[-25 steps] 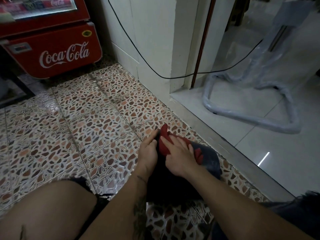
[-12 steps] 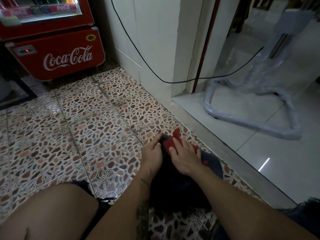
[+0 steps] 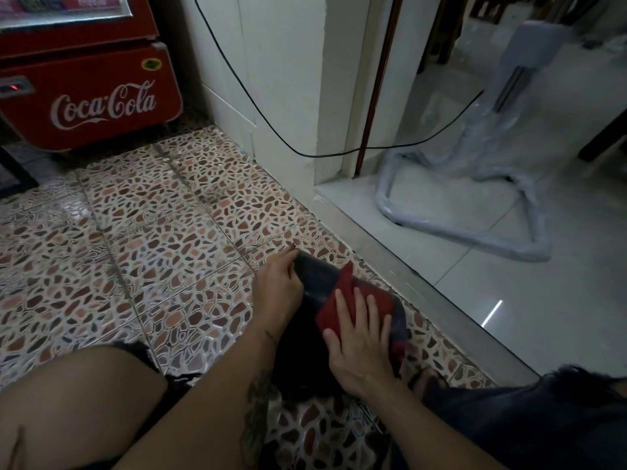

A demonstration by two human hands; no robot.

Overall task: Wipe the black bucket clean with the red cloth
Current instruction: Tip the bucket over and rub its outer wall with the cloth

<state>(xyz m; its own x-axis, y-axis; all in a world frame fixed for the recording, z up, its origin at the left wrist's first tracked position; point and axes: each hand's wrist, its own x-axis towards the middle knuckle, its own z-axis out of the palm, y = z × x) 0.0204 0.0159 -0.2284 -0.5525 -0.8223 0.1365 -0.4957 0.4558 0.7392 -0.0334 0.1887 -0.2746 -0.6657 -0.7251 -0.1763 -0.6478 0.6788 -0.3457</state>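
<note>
The black bucket (image 3: 315, 276) lies on its side on the patterned floor tiles between my knees. My left hand (image 3: 276, 288) grips its far left edge, fingers curled over the rim. The red cloth (image 3: 339, 301) is spread flat on the bucket's upper side. My right hand (image 3: 361, 337) presses down on the cloth with fingers spread, covering its near half. The bucket's near part is dark and hidden behind my forearms.
A red Coca-Cola cooler (image 3: 84, 96) stands at the back left. A white wall corner (image 3: 288, 96) with a black cable (image 3: 271, 130) rises behind the bucket. A raised grey threshold (image 3: 441, 300) runs along the right, with a plastic-wrapped metal stand (image 3: 475, 212) beyond it.
My right hand has slid the red cloth back along the bucket toward me, and the cloth now lies flatter. My left hand keeps its hold on the bucket's edge.
</note>
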